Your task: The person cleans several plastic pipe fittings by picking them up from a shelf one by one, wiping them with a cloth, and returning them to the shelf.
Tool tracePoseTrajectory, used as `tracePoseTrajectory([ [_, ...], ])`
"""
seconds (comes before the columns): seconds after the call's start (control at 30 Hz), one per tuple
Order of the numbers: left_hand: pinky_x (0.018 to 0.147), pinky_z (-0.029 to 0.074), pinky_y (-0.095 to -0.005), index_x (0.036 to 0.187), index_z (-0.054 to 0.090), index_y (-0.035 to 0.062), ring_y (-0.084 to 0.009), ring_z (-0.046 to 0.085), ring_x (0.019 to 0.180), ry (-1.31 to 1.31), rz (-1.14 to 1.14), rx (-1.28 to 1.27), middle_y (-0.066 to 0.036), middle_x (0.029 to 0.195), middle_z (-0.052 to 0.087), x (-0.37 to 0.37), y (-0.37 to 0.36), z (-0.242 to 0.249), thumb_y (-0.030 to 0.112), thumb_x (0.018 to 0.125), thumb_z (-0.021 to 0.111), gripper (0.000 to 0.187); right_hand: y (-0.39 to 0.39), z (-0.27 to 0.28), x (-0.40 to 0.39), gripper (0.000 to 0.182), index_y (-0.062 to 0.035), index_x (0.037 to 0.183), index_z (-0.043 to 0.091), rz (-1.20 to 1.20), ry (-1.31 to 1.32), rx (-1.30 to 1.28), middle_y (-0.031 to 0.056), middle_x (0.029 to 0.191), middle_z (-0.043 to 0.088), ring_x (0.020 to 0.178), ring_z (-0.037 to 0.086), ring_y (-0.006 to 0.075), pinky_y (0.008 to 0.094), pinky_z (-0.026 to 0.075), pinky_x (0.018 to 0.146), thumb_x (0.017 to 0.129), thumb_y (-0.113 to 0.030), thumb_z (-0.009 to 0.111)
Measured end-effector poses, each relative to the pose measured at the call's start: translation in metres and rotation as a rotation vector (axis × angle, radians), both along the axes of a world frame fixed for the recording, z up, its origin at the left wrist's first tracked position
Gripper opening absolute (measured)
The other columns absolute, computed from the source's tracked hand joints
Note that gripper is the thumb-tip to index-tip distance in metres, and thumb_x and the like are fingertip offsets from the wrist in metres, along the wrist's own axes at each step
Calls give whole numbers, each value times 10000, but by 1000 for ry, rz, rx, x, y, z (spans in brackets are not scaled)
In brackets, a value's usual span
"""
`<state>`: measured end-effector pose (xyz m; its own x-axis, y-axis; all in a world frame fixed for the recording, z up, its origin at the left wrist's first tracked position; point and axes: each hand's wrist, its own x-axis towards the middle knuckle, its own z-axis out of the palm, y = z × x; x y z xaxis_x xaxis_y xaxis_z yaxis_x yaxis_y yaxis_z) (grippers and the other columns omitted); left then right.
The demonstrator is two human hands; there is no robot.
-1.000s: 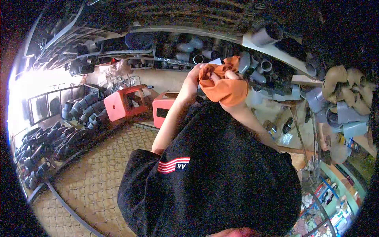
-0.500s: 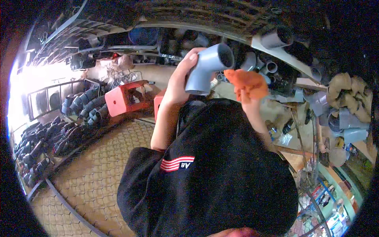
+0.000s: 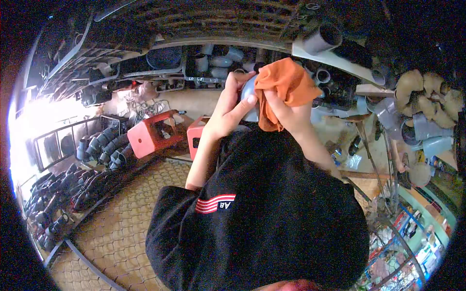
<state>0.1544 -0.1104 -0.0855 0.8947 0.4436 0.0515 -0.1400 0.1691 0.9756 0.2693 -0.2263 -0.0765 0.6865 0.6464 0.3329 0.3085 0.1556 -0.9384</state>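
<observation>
The grey pipe fitting [image 3: 249,92] is up in front of my chest, at the top middle of the view. My left hand [image 3: 230,104] grips its left side, thumb and fingers bent around it. Over its right side lies an orange cloth [image 3: 291,85], clasped by my right hand [image 3: 289,111] against the fitting. The cloth hides most of the fitting and some of my right fingers.
Two red stools [image 3: 145,138] stand to the left, near heaps of dark fittings [image 3: 104,145]. Shelves with pipe pieces [image 3: 221,63] run along the top. Brown and grey fittings [image 3: 422,109] are stacked at the right. Wire mesh [image 3: 131,208] lies at the lower left.
My right hand has brought the orange cloth left onto the fitting, which was uncovered before. The fitting has turned and is now mostly hidden. The view has shifted slightly.
</observation>
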Motion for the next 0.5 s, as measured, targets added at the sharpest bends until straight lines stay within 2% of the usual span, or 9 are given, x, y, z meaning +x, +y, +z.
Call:
tracePoseTrajectory([
  [0.13, 1009, 324, -343, 1279, 376, -29, -205, 448, 1161, 34, -29, 171, -158, 1253, 469, -8, 2, 1, 179, 887, 590, 492, 0, -2, 5, 225, -26, 1072, 565, -75, 333, 38, 42, 1017, 617, 931, 594, 122, 285, 481, 803, 862, -86, 619],
  [0.17, 1012, 322, -342, 1283, 379, -26, -206, 447, 1168, 30, -33, 160, -155, 1264, 467, -9, 2, 4, 176, 881, 595, 498, 1, 3, 7, 177, -34, 1070, 567, -85, 390, 59, 41, 1011, 614, 913, 596, 115, 277, 482, 790, 903, -93, 564],
  [0.23, 1018, 318, -341, 1290, 386, -19, -208, 445, 1181, 20, -40, 140, -148, 1284, 462, -12, 4, 9, 168, 868, 605, 511, -1, 4, 14, 167, -43, 1052, 574, -56, 525, 78, 44, 1005, 614, 919, 597, 140, 277, 481, 804, 893, -93, 566],
  [0.27, 1022, 316, -339, 1294, 395, -11, -211, 443, 1190, -4, -51, 86, -139, 1292, 463, -15, 8, 7, 158, 851, 617, 523, -2, 7, 19, 177, -49, 1024, 582, -65, 118, -228, 56, 1029, 617, 997, 581, 169, 292, 473, 845, 853, -93, 587],
  [0.33, 1034, 303, -335, 1297, 424, 14, -212, 431, 1211, -99, -52, -28, -111, 1293, 470, -28, 16, -4, 145, 811, 642, 549, -11, -12, 34, 252, -26, 1072, 569, -43, -274, -475, 67, 1085, 590, 938, 588, 201, 321, 492, 857, 829, -91, 582],
  [0.37, 991, 355, -332, 1329, 377, 24, -213, 471, 1173, -137, -11, -106, -130, 1265, 487, -32, 20, -15, 168, 745, 726, 695, -16, -21, 38, 291, -28, 1120, 553, 14, -74, -360, 72, 1121, 579, 951, 583, 213, 350, 480, 880, 843, -115, 573],
  [0.43, 926, 414, -321, 1362, 307, 37, -201, 534, 1094, -256, -48, -257, -145, 1184, 539, -26, 27, 8, 163, 616, 836, 924, -26, -38, 45, 371, -32, 1216, 522, 94, 335, -103, 80, 1193, 555, 978, 572, 235, 408, 456, 925, 871, -162, 556],
  [0.47, 871, 456, -312, 1356, 276, 55, -191, 582, 1010, -272, -43, -249, -139, 1090, 589, -25, 33, -5, 150, 482, 907, 1082, -28, -34, 46, 370, -42, 1219, 520, 153, 843, 143, 88, 1207, 560, 1080, 536, 251, 422, 415, 975, 879, -187, 548],
  [0.5, 871, 459, -313, 1341, 290, 58, -191, 587, 998, -243, -19, -281, -132, 1074, 597, -28, 35, -8, 150, 473, 911, 1071, -25, -19, 41, 371, -53, 1222, 517, 208, 1349, 397, 97, 1221, 564, 1182, 501, 267, 435, 373, 1025, 888, -211, 540],
])
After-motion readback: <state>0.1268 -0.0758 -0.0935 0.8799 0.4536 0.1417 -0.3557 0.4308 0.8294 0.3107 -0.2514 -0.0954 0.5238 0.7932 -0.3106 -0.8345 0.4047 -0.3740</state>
